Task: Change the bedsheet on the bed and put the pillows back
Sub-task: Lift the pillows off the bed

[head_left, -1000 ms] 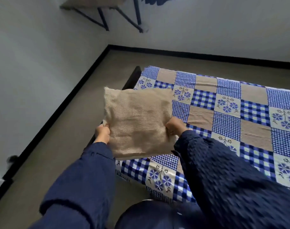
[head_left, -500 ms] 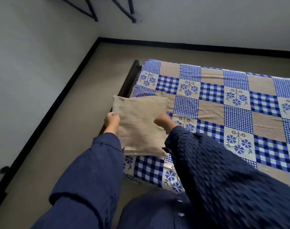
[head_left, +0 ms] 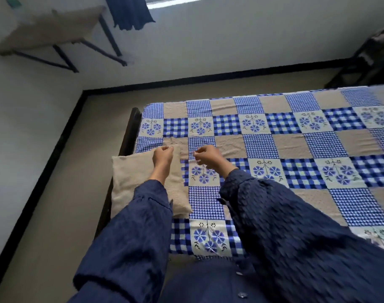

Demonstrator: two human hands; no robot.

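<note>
Beige woven cloth covered the pillow (head_left: 134, 180), which was laid flat at the left edge of the bed (head_left: 129, 127), on the blue-and-tan checked bedsheet (head_left: 296, 147). The left hand (head_left: 162, 155) was held over the pillow's far corner, fingers loosely curled, nothing gripped. The right hand (head_left: 207, 157) was raised over the bedsheet just beside it, likewise loosely curled and empty.

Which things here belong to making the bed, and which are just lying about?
Job: beige pillow, blue checked floral bedsheet, dark bed frame.
Lying about: wall shelf on brackets, dark blue cloth hanging by the window, dark furniture at far right.
</note>
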